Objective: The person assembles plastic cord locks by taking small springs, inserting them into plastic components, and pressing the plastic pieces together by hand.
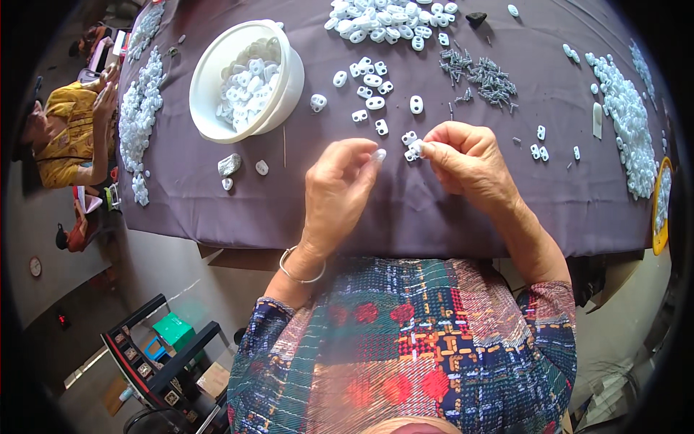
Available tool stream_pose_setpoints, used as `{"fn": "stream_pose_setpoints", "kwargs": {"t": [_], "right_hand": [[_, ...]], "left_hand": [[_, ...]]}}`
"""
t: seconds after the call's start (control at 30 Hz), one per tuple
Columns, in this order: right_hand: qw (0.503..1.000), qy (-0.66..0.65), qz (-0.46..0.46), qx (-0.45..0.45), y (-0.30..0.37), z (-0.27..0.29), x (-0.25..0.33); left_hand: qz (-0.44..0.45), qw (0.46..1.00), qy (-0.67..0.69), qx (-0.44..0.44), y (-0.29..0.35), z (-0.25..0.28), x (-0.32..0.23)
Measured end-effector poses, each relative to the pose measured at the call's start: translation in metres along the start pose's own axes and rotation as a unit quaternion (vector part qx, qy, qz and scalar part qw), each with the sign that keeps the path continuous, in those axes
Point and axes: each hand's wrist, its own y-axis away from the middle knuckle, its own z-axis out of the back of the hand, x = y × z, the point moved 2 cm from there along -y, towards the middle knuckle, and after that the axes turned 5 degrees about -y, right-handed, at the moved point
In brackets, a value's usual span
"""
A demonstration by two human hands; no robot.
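Observation:
My right hand (473,163) is closed in a pinch, thumb and forefinger at a small white two-hole plastic piece (412,154) that looks like a cord lock part. Touching or just beyond it lies another such piece (409,137). A short gap to the left, my left hand (336,192) has its thumb and fingers bent together; something whitish shows at the tip, and I cannot tell whether it is a nail or a part. Just beyond both hands lie several loose white two-hole pieces (375,103). Farther right is a pile of small grey metal springs or pins (493,84).
A white plastic tub (293,87) of white oval parts stands at the left. Larger heaps of white parts (376,20) lie at the back, far left and far right. A stone (229,165) and a thin stick (284,147) rest nearby. Another person (69,137) sits at the left.

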Motion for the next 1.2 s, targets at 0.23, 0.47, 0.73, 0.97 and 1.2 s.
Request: {"fn": "stream_pose_setpoints", "kwargs": {"t": [0.23, 0.47, 0.73, 0.97, 1.2], "right_hand": [[1.000, -0.015, 0.002, 0.003, 0.005, -0.005, 0.003], [0.999, 0.014, 0.026, 0.045, 0.006, -0.008, 0.001], [0.994, 0.061, 0.064, 0.067, 0.010, -0.011, 0.000], [0.994, 0.053, 0.030, 0.093, 0.016, -0.021, 0.006], [0.997, -0.037, -0.034, 0.055, 0.021, -0.025, 0.015]], "left_hand": [[0.001, 0.995, 0.095, 0.038, 0.000, -0.003, -0.017], [0.008, 0.986, 0.148, 0.070, -0.002, -0.007, -0.018], [0.038, 0.980, 0.177, 0.083, 0.007, -0.007, -0.017], [0.030, 0.964, 0.227, 0.134, 0.007, 0.004, -0.014], [0.046, 0.951, 0.259, 0.163, 0.000, 0.010, -0.016]]}}
